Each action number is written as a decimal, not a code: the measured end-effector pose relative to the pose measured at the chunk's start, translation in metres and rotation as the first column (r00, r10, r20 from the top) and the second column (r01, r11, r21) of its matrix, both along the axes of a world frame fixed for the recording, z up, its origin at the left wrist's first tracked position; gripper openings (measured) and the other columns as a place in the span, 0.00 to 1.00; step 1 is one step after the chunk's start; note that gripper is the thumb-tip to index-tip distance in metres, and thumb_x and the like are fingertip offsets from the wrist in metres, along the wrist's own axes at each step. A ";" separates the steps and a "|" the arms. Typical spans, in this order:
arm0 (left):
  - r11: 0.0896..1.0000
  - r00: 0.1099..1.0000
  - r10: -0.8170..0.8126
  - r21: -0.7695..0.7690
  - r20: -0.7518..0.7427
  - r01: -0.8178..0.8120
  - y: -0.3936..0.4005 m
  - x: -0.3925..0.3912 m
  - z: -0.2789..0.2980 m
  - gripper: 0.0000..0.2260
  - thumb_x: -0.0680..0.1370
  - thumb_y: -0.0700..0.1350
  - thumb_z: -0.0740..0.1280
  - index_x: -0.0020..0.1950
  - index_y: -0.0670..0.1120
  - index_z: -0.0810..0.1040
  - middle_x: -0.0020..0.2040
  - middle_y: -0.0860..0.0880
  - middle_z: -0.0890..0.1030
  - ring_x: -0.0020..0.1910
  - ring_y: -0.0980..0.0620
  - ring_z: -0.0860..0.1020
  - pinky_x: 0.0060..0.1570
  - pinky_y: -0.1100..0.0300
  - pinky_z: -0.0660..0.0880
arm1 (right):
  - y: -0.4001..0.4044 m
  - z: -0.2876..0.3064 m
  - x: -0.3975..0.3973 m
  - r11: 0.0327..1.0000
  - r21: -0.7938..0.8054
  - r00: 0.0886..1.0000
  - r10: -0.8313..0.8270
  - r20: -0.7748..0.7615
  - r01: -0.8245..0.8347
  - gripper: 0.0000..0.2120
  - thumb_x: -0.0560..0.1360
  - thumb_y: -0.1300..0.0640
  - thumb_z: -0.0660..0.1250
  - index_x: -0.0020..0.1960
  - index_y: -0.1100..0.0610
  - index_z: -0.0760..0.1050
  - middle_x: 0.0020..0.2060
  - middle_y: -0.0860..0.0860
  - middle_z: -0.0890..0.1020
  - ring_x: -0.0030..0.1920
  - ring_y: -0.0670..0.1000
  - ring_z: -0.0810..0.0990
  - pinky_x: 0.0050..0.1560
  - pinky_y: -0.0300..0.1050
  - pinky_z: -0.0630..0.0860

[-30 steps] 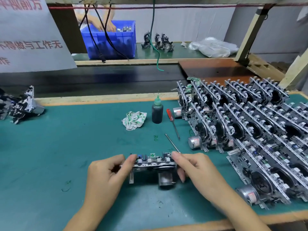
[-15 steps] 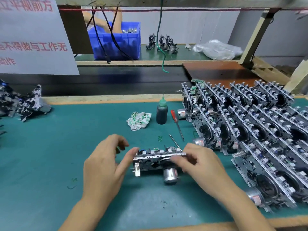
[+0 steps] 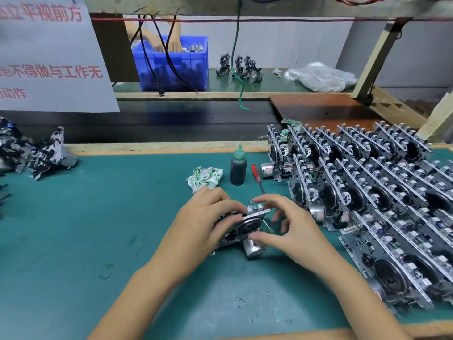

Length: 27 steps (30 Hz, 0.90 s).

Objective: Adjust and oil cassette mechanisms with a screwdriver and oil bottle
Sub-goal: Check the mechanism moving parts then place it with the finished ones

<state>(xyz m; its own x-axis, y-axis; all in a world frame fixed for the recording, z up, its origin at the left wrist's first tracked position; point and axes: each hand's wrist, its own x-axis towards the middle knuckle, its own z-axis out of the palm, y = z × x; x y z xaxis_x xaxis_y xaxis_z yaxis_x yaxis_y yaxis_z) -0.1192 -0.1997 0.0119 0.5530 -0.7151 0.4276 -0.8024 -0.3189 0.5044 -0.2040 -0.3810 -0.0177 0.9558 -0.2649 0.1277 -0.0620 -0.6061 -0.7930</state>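
One cassette mechanism (image 3: 246, 225) is tilted up on the green mat (image 3: 110, 217), its dark flywheel facing me and its silver motor at the bottom. My left hand (image 3: 206, 219) grips its left side, fingers curled over the top edge. My right hand (image 3: 291, 224) pinches its right side, thumb near the motor and forefinger on the top rail. A thin metal tool shows between my right fingers and the mechanism. Behind stand the dark oil bottle (image 3: 238, 168) with a green tip and the red-handled screwdriver (image 3: 256, 173), both untouched.
Rows of upright cassette mechanisms (image 3: 367, 192) fill the mat's right side. A crumpled cloth (image 3: 204, 178) lies left of the bottle. More mechanisms (image 3: 44, 153) sit at the far left. Across a dark conveyor another person's hands reach into a blue bin (image 3: 171, 62).
The mechanism has been turned from lying edge-on to tilted with its flywheel facing me. My left hand moved from a thumb touch to a full grip. Both hands shifted slightly away from me.
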 end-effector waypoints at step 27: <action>0.984 0.978 -0.177 -0.031 -0.108 0.174 0.005 0.012 -0.001 0.08 0.76 0.45 0.66 0.50 0.50 0.83 0.43 0.57 0.76 0.44 0.58 0.74 0.44 0.68 0.69 | 0.004 0.005 0.008 0.994 0.019 0.991 0.109 0.072 -0.111 0.15 0.63 0.54 0.80 0.45 0.45 0.78 0.43 0.42 0.80 0.47 0.42 0.76 0.50 0.37 0.69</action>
